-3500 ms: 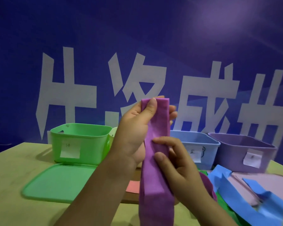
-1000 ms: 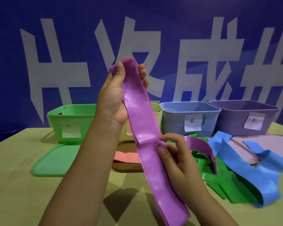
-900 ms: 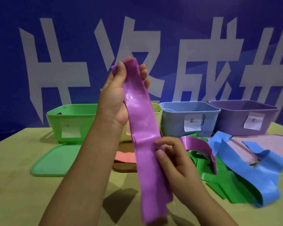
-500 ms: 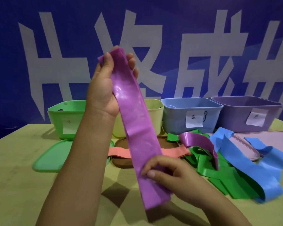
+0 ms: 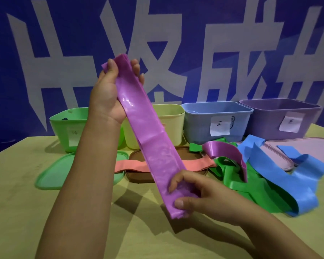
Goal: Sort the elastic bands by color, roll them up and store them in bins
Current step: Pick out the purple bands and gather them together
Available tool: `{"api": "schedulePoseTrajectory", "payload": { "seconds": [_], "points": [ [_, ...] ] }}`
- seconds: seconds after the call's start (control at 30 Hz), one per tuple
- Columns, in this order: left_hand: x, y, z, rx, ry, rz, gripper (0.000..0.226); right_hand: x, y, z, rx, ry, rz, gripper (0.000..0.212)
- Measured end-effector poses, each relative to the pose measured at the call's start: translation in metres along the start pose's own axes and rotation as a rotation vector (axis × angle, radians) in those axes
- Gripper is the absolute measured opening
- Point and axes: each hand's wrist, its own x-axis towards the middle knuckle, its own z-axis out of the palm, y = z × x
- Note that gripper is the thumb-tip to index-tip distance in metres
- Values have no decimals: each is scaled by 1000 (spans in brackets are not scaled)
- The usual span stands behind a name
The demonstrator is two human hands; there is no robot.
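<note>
I see my left hand [image 5: 110, 90] raised in the upper middle of the frame, thumb and fingers clamped on the top end of the purple band [image 5: 150, 139]. The band runs taut on a slant down to the lower middle, where my right hand [image 5: 200, 195] pinches its bottom end between thumb and curled fingers, above the table [image 5: 17, 202].

Across the middle of the frame stands a row of bins: the green bin [image 5: 67, 126] at the left, partly behind my forearm, then the yellow bin [image 5: 172, 120], the blue bin [image 5: 217, 120] and the purple bin [image 5: 281, 116] at the right. Paper labels show on the green, blue and purple ones.

In front of them lie lids: a green lid [image 5: 52, 174] at the left, a brown lid [image 5: 138, 176] in the middle, a pale purple lid [image 5: 307, 150] at the right. A pink band [image 5: 129, 165] lies across the brown lid. To the right sits a loose heap: a second purple band [image 5: 226, 152], green bands [image 5: 236, 182] and a blue band [image 5: 288, 176] trailing toward the lower right.
</note>
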Motion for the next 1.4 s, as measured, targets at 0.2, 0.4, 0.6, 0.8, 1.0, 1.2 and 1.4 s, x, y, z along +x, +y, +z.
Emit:
{"api": "schedulePoseTrajectory", "payload": {
  "seconds": [0.2,0.4,0.6,0.8,1.0,1.2,1.4],
  "points": [
    [-10,-5,15,3,-62,-10,24,-6,6,-6,-5,-14,39,26],
    [-29,-20,39,29,-153,-80,25,-13,4,-29,-356,38,-8,34],
    [-40,-26,47,91,-165,-174,30,-29,-6,-74,-597,427,103,20],
    [-43,-32,50,183,-146,-217,30,-23,19,-108,-1009,352,693,52],
    [-49,-36,54,214,-177,-266,22,-12,31,-123,-896,527,556,29],
    [-49,-37,54,239,-150,-312,21,4,-14,-136,-163,858,129,35],
    [-47,-39,53,281,-133,-348,24,22,-77,-146,-330,749,-69,43]
  ]
}}
